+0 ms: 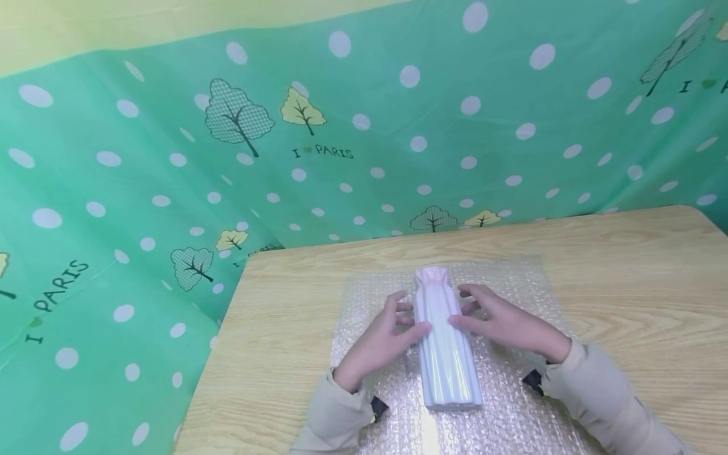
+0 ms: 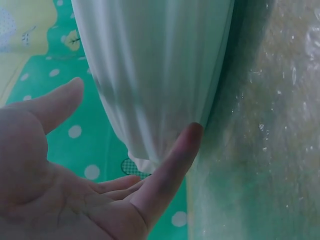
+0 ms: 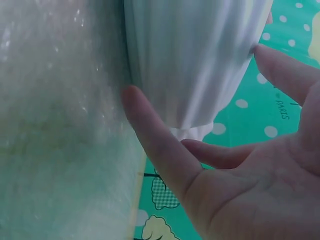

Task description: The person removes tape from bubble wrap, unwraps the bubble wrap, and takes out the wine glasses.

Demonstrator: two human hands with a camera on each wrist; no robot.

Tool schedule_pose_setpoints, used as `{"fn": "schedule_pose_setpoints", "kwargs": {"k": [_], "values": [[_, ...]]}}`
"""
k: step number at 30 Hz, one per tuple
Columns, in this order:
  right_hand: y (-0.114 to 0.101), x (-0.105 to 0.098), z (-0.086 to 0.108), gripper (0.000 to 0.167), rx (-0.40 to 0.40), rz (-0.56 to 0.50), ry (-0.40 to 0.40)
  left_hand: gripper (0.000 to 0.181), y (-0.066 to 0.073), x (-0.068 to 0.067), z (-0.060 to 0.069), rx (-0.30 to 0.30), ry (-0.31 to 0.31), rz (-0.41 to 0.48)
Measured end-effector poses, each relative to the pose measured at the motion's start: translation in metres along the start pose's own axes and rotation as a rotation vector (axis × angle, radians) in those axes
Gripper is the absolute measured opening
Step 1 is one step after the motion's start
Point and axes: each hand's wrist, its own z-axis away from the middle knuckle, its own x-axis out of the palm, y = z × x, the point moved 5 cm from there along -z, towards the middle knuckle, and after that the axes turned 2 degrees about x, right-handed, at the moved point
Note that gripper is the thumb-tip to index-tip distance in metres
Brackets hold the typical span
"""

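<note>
A white fluted vase [image 1: 446, 354] lies on its side on a sheet of bubble wrap [image 1: 392, 411], its gathered neck pointing to the far side. My left hand [image 1: 382, 344] is at the vase's left side, thumb by its upper surface and fingers spread loosely. In the left wrist view, that thumb [image 2: 65, 100] looks apart from the vase. On the opposite side is my right hand [image 1: 506, 319], its thumb tip at the vase's edge in the right wrist view. The fingers of the right hand [image 3: 160, 135] extend along the vase's side near the wrap.
The wrap lies on a light wooden table [image 1: 284, 328] and runs toward its near edge. Behind and to the left hangs a green polka-dot cloth [image 1: 364, 164] with printed trees. A dark strap piece [image 1: 378, 407] shows at the left sleeve, another [image 1: 533, 382] at the right.
</note>
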Motion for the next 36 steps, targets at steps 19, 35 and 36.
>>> {"fn": "schedule_pose_setpoints", "kwargs": {"k": [19, 35, 36], "values": [[-0.001, 0.007, -0.001, 0.073, 0.003, -0.049, -0.032, 0.076, -0.003, 0.012, -0.001, -0.024, -0.086, 0.126], [0.0, 0.009, -0.002, 0.074, 0.019, -0.06, -0.015, 0.079, -0.004, 0.012, -0.003, -0.035, -0.075, 0.107], [-0.001, 0.01, -0.002, 0.074, 0.015, -0.059, -0.014, 0.079, -0.005, 0.012, -0.003, -0.035, -0.074, 0.107]]}}
